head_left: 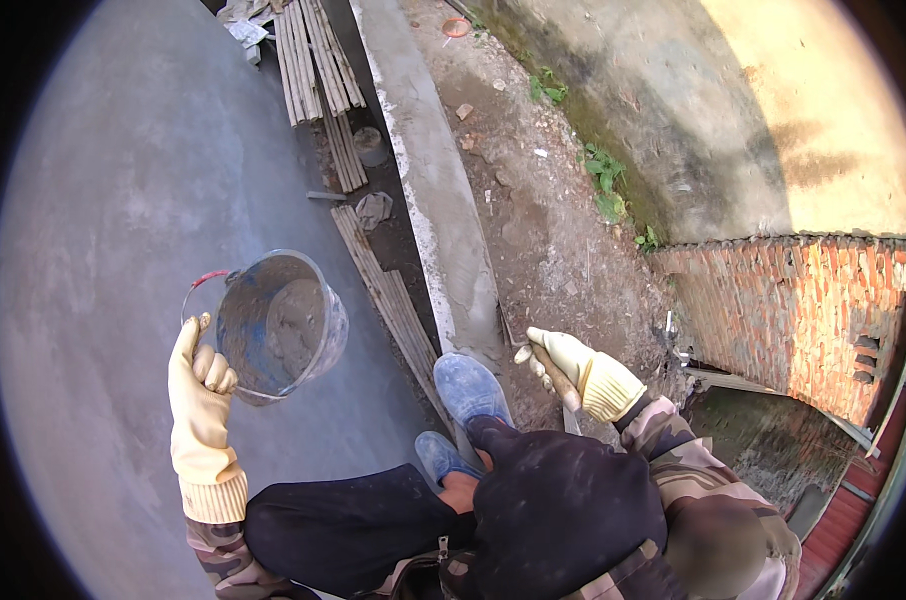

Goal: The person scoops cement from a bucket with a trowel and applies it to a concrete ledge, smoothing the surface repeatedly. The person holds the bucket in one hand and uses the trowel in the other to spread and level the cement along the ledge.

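Observation:
My left hand (203, 410), in a cream glove, is closed at the near side of a blue, cement-smeared bucket (251, 295). The bucket's wire handle, with a red grip (210, 278), runs up to its fingers. Grey wet mortar (301, 322) lies in the bucket, which tilts toward me. On the right, my right hand (585, 375), gloved alike, is wrapped round the wooden handle of a trowel (559, 374). Part of a metal blade shows below that hand; the rest is hidden by my sleeve and leg.
My blue shoes (470, 390) are by the near end of a low cement-topped wall (433, 180). Wooden planks (378, 280) lie left of it, beside a smooth grey wall (153, 180). Rubble-strewn ground (553, 250) stretches right toward a brick wall (803, 320).

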The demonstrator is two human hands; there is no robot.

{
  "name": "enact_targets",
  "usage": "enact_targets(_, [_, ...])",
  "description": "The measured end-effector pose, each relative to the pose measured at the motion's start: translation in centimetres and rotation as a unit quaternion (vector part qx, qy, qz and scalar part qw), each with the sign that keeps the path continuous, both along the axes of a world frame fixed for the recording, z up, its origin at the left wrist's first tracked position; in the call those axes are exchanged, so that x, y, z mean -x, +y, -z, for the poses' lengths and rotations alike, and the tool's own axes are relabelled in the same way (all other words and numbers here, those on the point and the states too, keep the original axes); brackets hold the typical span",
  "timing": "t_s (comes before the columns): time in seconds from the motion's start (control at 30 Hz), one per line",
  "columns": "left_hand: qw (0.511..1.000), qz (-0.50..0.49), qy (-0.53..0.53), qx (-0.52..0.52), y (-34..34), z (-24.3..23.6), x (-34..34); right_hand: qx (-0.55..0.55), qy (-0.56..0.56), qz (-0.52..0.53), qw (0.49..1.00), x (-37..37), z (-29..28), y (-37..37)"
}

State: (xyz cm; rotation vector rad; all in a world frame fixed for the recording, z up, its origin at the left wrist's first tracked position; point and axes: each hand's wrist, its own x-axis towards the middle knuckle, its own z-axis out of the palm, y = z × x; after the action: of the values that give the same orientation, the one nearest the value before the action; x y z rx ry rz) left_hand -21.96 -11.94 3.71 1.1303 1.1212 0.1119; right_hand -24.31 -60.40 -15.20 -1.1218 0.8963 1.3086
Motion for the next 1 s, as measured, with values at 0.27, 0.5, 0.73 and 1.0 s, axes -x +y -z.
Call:
enact_targets(0.27, [1.000,0.004,-0.012,0.019,0.3,-0.1,0.5,0.163,-0.214,-0.085,0.959,0.4,1.6,-2.1])
enact_targets(0.5, [1.000,-0.003,-0.006,0.017,0.3,-0.3,0.6,0.252,-0.522,-0.388,0.717,-18.9,2.7,2.8])
enact_targets(0.73, [1.000,-0.012,-0.012,0.015,1.2,0.0,1.5,0.251,-0.521,-0.525,0.624,-12.6,3.3,2.6])
enact_targets(1.0, [1.000,0.007,-0.012,0.015,0.9,-0.3,1.4,0.159,-0.518,-0.575,0.613,-2.4,1.0,1.2])
